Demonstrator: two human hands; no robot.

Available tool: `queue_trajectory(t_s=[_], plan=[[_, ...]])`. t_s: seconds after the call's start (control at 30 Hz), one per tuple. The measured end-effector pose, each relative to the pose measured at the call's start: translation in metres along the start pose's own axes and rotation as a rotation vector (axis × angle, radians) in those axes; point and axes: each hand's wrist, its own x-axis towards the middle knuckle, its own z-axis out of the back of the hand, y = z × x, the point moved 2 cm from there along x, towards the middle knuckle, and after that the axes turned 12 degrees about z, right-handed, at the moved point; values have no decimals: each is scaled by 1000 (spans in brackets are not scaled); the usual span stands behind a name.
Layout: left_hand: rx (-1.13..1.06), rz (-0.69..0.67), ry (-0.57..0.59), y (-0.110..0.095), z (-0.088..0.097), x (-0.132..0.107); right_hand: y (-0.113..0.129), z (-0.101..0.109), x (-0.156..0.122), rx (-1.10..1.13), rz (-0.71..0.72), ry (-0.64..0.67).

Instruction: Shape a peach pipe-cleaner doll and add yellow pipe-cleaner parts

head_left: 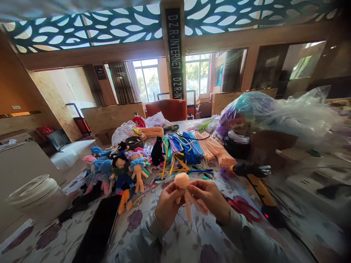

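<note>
A peach doll body [182,180] of fuzzy pipe cleaners, with a round head and dangling strips, is held upright between both hands over the flowered tablecloth [175,244]. My left hand [168,204] is closed around its neck and side. Opposite it, my right hand [210,197] pinches a peach strip at the doll's shoulder. Just beyond the hands lie loose yellow and blue pipe cleaners [181,162]. Red-handled scissors [245,209] rest beside my right wrist, and a yellow-and-black glue gun [259,188] stands further right.
Finished dolls [138,171] crowd the left, behind a black phone [98,230]. A white lidded pot [40,197] stands at far left. Bundles of blue [192,146] and peach pipe cleaners [219,151] lie at the back. Clear plastic bags [298,113] pile up at right.
</note>
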Motion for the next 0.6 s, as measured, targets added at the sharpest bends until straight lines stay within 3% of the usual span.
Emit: queue_trajectory(t_s=[0.2,0.43,0.6], plan=[[-2,-2,-33,-1,0,0,0,-1,0,-2,6,-12],[34,-94,-32,2,3,4,-1,-2,-1,21,-5,-23],[75,-122,-89,2,4,5,2,-4,-1,-67,52,-53]])
